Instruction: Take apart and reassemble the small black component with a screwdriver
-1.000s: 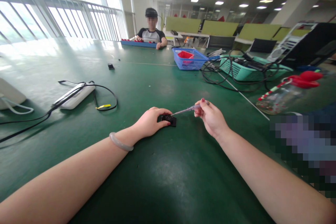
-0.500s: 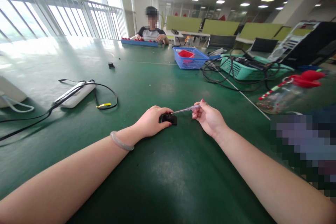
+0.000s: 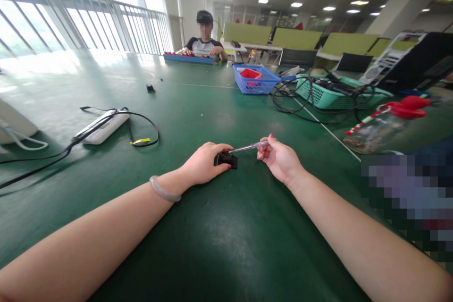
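Observation:
My left hand (image 3: 203,164) rests on the green table (image 3: 226,226), its fingers closed around a small black block (image 3: 226,159) and holding it down. My right hand (image 3: 279,158) pinches a thin screwdriver with a clear handle (image 3: 249,146). The metal tip of the screwdriver touches the top of the black block. A pale bangle (image 3: 163,189) sits on my left wrist.
A white power strip with a black cable (image 3: 102,126) lies at the left. A blue basket (image 3: 255,79) and a teal basket with tangled cables (image 3: 327,92) stand at the back right. A clear bottle with a red cap (image 3: 384,125) lies at the right. Another person (image 3: 204,40) sits at the far end.
My right hand has slid a little left and closer to the block, so less of the screwdriver's handle sticks out. My left hand has stayed on the block.

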A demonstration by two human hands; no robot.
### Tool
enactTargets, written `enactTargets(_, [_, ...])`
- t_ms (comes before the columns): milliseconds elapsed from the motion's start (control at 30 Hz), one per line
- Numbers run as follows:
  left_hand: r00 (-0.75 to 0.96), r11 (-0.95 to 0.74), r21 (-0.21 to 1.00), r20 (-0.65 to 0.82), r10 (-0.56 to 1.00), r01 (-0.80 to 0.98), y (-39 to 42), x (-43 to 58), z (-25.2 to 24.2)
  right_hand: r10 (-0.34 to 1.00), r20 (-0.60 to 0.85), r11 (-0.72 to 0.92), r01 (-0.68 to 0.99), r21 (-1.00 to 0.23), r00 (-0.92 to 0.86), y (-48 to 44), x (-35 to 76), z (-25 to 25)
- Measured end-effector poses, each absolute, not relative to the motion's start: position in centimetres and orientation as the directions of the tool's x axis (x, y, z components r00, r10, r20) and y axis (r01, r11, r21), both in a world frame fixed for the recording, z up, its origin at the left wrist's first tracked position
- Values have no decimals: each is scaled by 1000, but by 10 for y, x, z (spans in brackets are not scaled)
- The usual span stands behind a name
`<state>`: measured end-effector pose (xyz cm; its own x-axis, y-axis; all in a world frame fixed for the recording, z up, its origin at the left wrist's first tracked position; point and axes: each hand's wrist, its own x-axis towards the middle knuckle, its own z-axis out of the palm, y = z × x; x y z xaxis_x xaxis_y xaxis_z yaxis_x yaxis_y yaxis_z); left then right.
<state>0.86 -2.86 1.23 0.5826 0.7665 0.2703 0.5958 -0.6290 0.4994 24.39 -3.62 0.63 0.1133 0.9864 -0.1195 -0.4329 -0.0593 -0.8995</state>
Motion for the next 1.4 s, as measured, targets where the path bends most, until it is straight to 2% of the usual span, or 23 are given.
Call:
enactTargets(433, [646,-669,469,239,725,577,-26,10,11,989,-116,-58,-488,-871,90,-38,244,9])
enactTargets(667, [633,-679,406,264,728,612,-26,10,9,991,-101,-48,-465,-884,91,-38,245,10])
enactTargets(767, [615,-670,376,272,740,640,-26,10,9,994,-67,-26,-410,-912,85,-37,246,8])
enactTargets(867, [597,-658,357,279,752,663,-26,10,10,992,33,73,-349,-934,120,-36,247,6])
enactTargets(967, [584,-645,361,276,763,673,-26,9,10,951,214,268,-250,-930,222,-38,247,8])
enactTargets(1067, [575,-636,368,274,771,678,-26,9,9,877,407,438,-76,-896,256,-47,242,14])
enactTargets(1233, [572,-659,362,327,752,659,-25,10,10,811,583,539,327,-776,46,-69,230,24])
enactTargets(1333, [545,-720,335,484,685,608,-35,12,19,786,612,567,502,-654,-90,-76,228,27])
enactTargets(1400, [578,-820,257,604,549,511,-52,12,27,774,617,581,542,-607,-139,-78,228,29])
